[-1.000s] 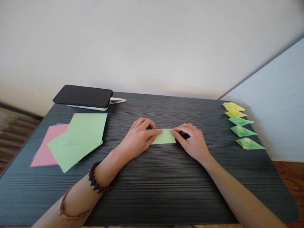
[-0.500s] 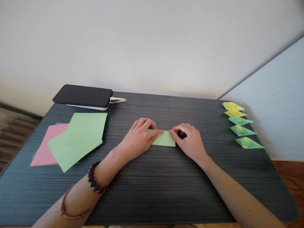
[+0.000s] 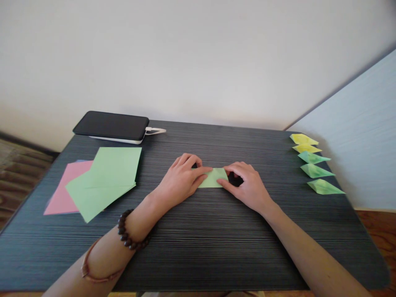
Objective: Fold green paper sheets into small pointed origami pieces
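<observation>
A small folded sheet of light green paper (image 3: 213, 179) lies on the dark table in front of me. My left hand (image 3: 183, 178) is closed on its left part, thumb and fingertips pressing it; that end is hidden beneath the hand. At the right end, my right hand (image 3: 248, 185) has thumb and forefinger on the paper, the thumb resting near the lower edge. The top right corner looks slanted, as if folded over.
To the left, light green sheets (image 3: 119, 165) overlap a pink sheet (image 3: 66, 194). Behind them a black phone (image 3: 113, 125) rests on a white block with a white cable (image 3: 157, 130). Several folded yellow pieces (image 3: 305, 139) and green pieces (image 3: 324, 187) line the right edge beside a pale panel (image 3: 355, 136).
My right thumb has moved down from the paper's top edge toward its lower edge, and the right corner now slants inward. My left hand stays nearly in place.
</observation>
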Action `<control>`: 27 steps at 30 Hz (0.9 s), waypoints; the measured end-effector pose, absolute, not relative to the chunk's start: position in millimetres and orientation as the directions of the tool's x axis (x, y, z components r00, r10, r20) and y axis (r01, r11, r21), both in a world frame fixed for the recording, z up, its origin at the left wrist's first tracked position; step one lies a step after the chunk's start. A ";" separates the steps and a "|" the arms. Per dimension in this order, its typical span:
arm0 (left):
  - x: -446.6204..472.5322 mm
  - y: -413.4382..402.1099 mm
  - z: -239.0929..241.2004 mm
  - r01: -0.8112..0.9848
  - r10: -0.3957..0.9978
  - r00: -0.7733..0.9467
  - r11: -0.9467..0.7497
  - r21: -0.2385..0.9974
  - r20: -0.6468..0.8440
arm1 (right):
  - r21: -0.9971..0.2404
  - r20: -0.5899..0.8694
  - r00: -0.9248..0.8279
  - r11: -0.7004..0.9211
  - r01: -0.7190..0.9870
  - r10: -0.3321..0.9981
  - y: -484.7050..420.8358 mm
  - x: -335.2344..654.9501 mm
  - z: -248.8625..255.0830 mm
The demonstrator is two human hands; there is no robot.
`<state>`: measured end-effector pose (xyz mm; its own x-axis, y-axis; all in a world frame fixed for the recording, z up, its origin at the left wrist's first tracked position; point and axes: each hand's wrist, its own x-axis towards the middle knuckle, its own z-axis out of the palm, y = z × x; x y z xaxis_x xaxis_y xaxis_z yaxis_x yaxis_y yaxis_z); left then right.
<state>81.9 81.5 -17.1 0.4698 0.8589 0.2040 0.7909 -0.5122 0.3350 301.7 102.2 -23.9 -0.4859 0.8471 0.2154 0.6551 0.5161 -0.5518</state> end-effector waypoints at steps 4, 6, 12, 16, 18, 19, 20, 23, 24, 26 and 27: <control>79.6 83.1 -17.3 0.793 0.866 0.459 -0.500 0.347 0.198 | -0.478 0.246 -0.576 0.614 0.628 0.780 97.7 302.7 -24.1; 78.5 84.1 -17.6 0.789 0.865 0.462 -0.502 0.355 0.197 | -0.441 0.269 -0.593 0.644 0.625 0.759 96.1 302.4 -23.9; 75.2 85.8 -20.0 0.754 0.843 0.491 -0.537 0.379 0.218 | -0.511 0.316 -0.459 0.557 0.655 0.830 96.8 302.4 -28.4; 74.1 85.8 -20.1 0.751 0.841 0.494 -0.540 0.379 0.218 | -0.505 0.316 -0.453 0.551 0.664 0.834 98.0 305.1 -33.7; 73.8 85.9 -19.7 0.752 0.842 0.496 -0.538 0.380 0.212 | -0.461 0.330 -0.495 0.595 0.658 0.804 96.8 306.1 -34.9; 73.7 85.9 -19.5 0.753 0.843 0.496 -0.537 0.379 0.209 | -0.429 0.334 -0.522 0.620 0.657 0.785 95.7 306.2 -35.0; 73.7 86.0 -19.5 0.755 0.844 0.496 -0.536 0.378 0.206 | -0.390 0.334 -0.549 0.642 0.660 0.767 94.4 306.2 -34.8; 74.0 86.2 -20.2 0.760 0.844 0.496 -0.536 0.366 0.206 | -0.265 0.330 -0.613 0.694 0.670 0.718 89.6 304.9 -32.9; 74.1 86.3 -20.6 0.761 0.842 0.496 -0.539 0.362 0.210 | -0.237 0.332 -0.625 0.703 0.670 0.707 87.9 304.1 -32.1; 74.2 86.2 -20.9 0.760 0.839 0.498 -0.544 0.356 0.218 | -0.212 0.335 -0.639 0.716 0.665 0.693 84.9 302.6 -30.9; 74.1 86.2 -20.8 0.758 0.837 0.500 -0.547 0.356 0.221 | -0.212 0.333 -0.640 0.716 0.665 0.693 83.6 301.9 -30.5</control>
<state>74.1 86.2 -20.8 0.5002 0.8373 0.2209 0.7580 -0.5466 0.3557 301.9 83.6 -30.5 -0.6397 0.6928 0.3328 0.6653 0.7159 -0.2117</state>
